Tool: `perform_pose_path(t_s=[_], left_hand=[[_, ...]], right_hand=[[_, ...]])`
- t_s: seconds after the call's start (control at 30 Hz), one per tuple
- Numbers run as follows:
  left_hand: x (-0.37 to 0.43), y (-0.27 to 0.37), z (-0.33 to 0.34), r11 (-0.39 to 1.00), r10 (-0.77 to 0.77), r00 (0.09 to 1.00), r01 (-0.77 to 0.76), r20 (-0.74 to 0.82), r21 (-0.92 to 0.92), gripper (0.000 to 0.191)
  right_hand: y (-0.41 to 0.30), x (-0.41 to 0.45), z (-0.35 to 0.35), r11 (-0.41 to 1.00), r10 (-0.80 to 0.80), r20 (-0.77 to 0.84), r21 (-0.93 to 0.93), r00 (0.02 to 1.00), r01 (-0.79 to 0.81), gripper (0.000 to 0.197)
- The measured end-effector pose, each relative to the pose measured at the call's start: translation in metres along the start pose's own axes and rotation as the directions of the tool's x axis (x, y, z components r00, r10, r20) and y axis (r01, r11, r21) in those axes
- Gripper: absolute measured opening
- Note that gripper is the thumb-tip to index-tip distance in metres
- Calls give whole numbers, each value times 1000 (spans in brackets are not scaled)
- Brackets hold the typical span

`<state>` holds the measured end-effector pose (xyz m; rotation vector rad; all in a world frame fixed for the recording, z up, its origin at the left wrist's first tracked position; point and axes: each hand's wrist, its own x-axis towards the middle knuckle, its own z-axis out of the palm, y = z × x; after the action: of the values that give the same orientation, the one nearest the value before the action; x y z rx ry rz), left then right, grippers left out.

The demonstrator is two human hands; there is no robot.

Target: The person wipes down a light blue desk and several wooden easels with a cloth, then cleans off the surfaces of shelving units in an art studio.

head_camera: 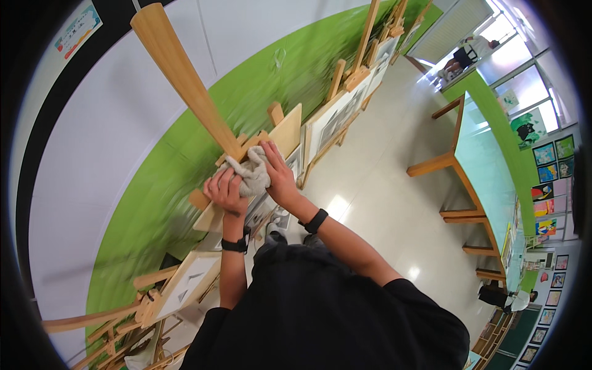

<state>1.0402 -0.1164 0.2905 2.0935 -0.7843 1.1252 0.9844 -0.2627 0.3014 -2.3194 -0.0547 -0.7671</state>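
Both of my hands press a bunched light-grey cloth [254, 178] against the upper clamp of a wooden easel. My left hand [226, 192] grips the cloth's left side, fingers curled over it. On the other side my right hand [280, 173] holds it, with the fingertips reaching the wooden clamp block [259, 138]. The easel's tall wooden mast [185, 78] rises from behind the cloth toward the upper left. A pale drawing board [287, 132] stands on this easel, partly hidden behind my hands and the cloth.
More easels with drawings stand along the green and white wall, one at lower left [189, 282] and others at upper right [337, 113]. A long glass-topped table [485, 152] stands at right. Two people [471, 53] [506, 298] are farther off.
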Motion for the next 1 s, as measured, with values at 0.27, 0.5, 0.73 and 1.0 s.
perform_pose_path(t_s=[0.27, 0.5, 0.73, 1.0], left_hand=[[2, -21, 1, 982, 157, 987, -153, 26, -108, 16], [8, -4, -34, 983, 178, 971, -182, 162, 7, 23], [14, -5, -43, 934, 211, 933, -104, 292, -341, 18], [-10, 48, -94, 876, 307, 880, -113, 362, -468, 28]], right_hand=[[-18, -22, 7, 945, 294, 83, 126, 952, -303, 47], [-37, -64, 31, 945, 293, 37, 140, 955, -295, 36], [-59, -87, -8, 945, 294, 112, 117, 949, -307, 38], [-109, -156, -64, 908, 397, 46, 126, 917, -400, 42]])
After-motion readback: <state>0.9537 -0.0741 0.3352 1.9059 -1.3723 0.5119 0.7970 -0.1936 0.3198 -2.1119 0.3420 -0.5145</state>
